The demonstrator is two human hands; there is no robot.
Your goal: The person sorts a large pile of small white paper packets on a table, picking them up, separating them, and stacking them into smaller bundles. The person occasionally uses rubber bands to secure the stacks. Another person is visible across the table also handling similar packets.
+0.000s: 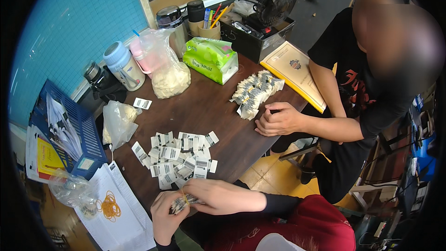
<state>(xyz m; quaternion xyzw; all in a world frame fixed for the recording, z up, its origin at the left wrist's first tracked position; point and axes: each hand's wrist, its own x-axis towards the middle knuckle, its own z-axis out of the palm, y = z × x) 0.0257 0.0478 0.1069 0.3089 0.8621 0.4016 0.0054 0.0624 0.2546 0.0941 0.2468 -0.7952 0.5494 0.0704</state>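
Observation:
At the near edge of the table my left hand (166, 216) is closed around a small bundle of white printed labels (177, 206). A yellow rubber band (185, 196) runs across the bundle, its upper end at the fingertips of my right hand (223, 197). The right fingers are closed there, and that hand also rests against the bundle. Just beyond my hands, a loose heap of white labels with black print (179, 155) is spread on the brown table (204, 111).
Left are rubber bands (109, 207) on papers (123, 223) and a blue basket (83, 135). Bags (171, 82), bottles (124, 65), a green tissue pack (210, 59) and a fan (277, 2) stand behind. Right, a co-worker's hand (278, 119) rests near banded label bundles (255, 92).

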